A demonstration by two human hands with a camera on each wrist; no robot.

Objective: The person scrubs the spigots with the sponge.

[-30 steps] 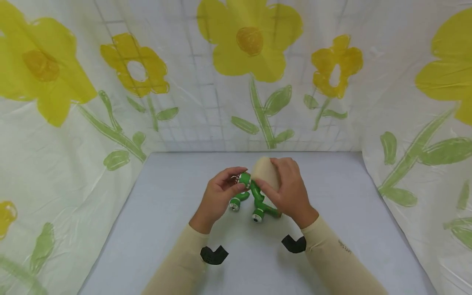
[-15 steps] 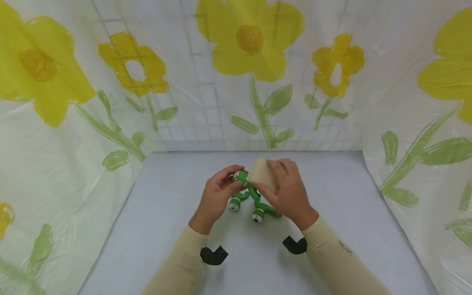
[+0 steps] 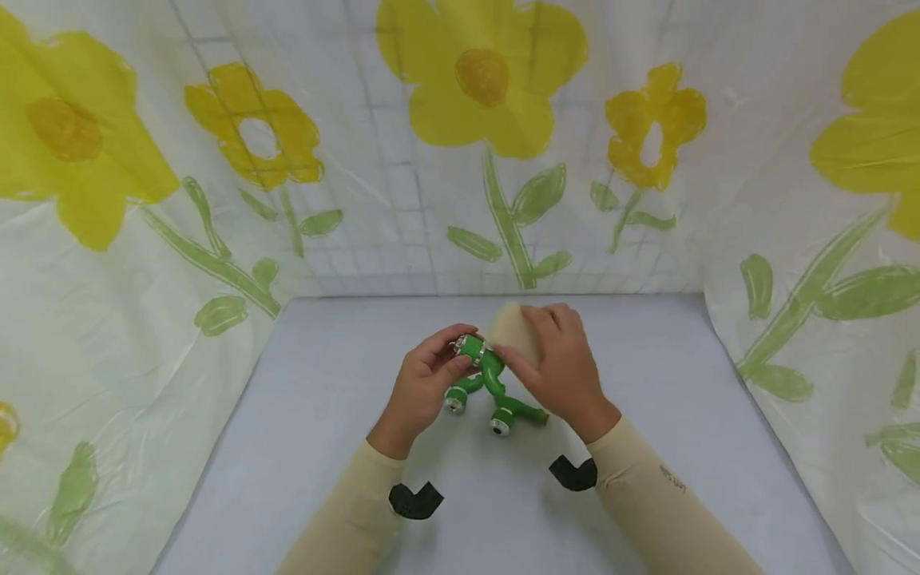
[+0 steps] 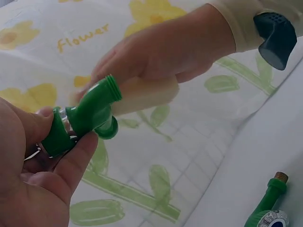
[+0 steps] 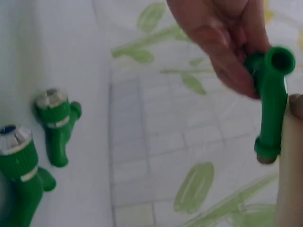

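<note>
My left hand point(image 3: 422, 383) pinches a green tap point(image 4: 90, 113) by its knob end, fingers on one side and thumb on the other. The tap's threaded inlet and bent spout stick out toward the right, off the table. My right hand point(image 3: 564, 371) grips a pale beige sponge point(image 3: 513, 334), which lies against or close beside the tap's body. In the right wrist view the sponge point(image 5: 291, 184) runs along the green tap point(image 5: 273, 106), and only a fingertip of the right hand shows.
Two more green taps with silvery knobs lie on the pale table: one point(image 3: 519, 410) nearer me, one point(image 3: 456, 397) just below the left hand. A white curtain point(image 3: 402, 231) painted with yellow flowers stands along the back and sides.
The sponge has shifted slightly over the tap's body, and more green now shows beneath it. The held tap has turned slightly; the left hand stays nearly in place, and the lying taps are unmoved.
</note>
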